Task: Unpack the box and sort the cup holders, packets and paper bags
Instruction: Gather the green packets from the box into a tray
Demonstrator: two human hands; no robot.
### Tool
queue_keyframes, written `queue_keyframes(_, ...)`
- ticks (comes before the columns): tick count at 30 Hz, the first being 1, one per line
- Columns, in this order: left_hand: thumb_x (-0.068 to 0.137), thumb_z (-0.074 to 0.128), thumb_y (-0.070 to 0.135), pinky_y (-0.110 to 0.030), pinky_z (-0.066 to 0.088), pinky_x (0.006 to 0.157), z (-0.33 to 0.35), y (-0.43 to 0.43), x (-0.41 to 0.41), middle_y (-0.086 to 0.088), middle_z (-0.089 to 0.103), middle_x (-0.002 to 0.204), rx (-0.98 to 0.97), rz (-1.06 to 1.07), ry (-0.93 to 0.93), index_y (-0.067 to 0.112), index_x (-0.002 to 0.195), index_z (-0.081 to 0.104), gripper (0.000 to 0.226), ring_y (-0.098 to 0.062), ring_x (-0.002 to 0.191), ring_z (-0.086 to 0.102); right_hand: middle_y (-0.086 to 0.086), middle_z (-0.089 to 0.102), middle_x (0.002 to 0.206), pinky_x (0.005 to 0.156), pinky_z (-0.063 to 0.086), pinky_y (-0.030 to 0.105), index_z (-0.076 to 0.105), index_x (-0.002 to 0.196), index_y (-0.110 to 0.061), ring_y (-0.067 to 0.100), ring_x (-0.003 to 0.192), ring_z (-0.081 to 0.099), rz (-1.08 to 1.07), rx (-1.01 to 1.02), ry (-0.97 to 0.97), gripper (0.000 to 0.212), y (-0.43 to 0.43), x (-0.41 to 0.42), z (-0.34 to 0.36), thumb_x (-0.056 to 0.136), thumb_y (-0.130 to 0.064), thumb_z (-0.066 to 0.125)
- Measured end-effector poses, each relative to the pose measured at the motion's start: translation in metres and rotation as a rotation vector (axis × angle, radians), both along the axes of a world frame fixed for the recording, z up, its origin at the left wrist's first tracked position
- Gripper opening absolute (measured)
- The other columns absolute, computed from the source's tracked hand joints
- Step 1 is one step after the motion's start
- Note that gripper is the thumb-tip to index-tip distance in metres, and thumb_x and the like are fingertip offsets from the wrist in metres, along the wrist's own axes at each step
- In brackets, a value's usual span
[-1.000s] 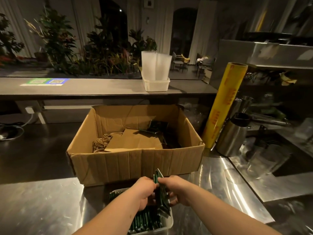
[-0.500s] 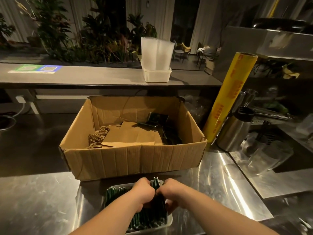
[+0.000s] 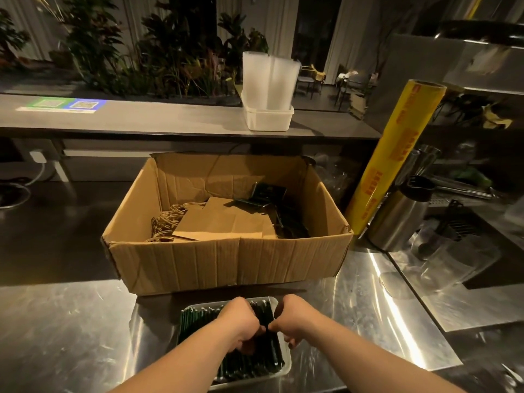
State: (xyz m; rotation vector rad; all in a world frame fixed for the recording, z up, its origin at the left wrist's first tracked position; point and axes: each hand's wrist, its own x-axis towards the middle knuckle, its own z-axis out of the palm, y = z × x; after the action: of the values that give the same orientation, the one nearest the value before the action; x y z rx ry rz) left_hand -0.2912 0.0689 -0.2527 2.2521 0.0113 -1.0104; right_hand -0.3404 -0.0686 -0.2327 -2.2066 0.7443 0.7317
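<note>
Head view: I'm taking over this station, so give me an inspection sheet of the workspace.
Surface: steel counter, scuffed, with strong reflections.
Job's things: open cardboard box holding paper bags and dark flat items; clear tray of green packets in front of it.
Clutter: yellow film roll leaning right of the box; steel jug; clear glasses.
Hands: left hand curled into the green packets; right hand curled at the tray's right side, grip hidden.
Cables: white plug and cable at far left.
Surroundings: ledge with a white tub of translucent sleeves; plants behind; dim light.
</note>
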Motion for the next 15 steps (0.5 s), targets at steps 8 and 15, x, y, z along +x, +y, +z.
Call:
queue_keyframes(8,0.096,0.064,0.019,-0.033,0.063,0.068,-0.007,-0.008,0.001,-0.005,0.065,0.101,0.041,0.015,-0.162,0.030,0.107,0.058,0.017,-0.021,0.082,0.067,0.008,0.069,0.084,0.064,0.064,0.033,0.060,0.093,-0.016,0.023,0.070,0.073,0.115,-0.076,-0.064,0.011,-0.002,0.003,-0.005,0.095,-0.023,0.067)
queue_keyframes(15,0.101,0.060,0.026,-0.028,0.057,0.061,-0.006,-0.018,0.008,0.000,0.064,0.107,-0.034,-0.010,-0.242,0.041,0.116,0.059,0.021,-0.018,0.084,0.066,0.007,0.072,0.087,0.063,0.064,0.031,0.063,0.097,-0.017,0.019,0.069,0.073,0.086,-0.098,-0.120,0.007,-0.007,0.005,-0.012,0.097,-0.024,0.064)
